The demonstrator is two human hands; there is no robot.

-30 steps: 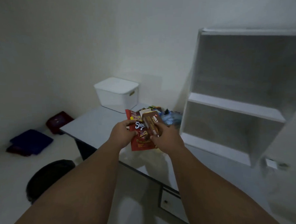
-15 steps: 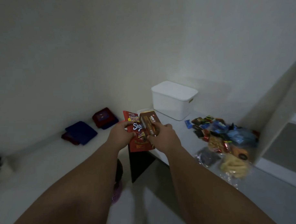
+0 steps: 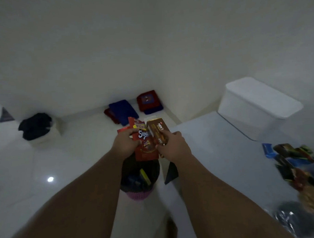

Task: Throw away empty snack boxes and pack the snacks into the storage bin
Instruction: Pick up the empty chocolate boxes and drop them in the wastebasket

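Curling my left hand (image 3: pixel 126 144) fingers round the red box (image 3: pixel 146 149) and my right hand (image 3: pixel 174 147) fingers round the brown box (image 3: pixel 157 132), I am holding both, the trash bin (image 3: pixel 137 180) sitting below my fingers.

Left snack box (image 3: pixel 146 146) in left hand (image 3: pixel 124 144), Next box (image 3: pixel 157 131) in right hand (image 3: pixel 174 146), side by side over floor trash bin (image 3: pixel 138 178). Table (image 3: pixel 216 152) right of it: storage bin (image 3: pixel 255 106) far end, snack pile (image 3: pixel 300 169) nearer. Folded cloths (image 3: pixel 123 110) on floor by back wall.
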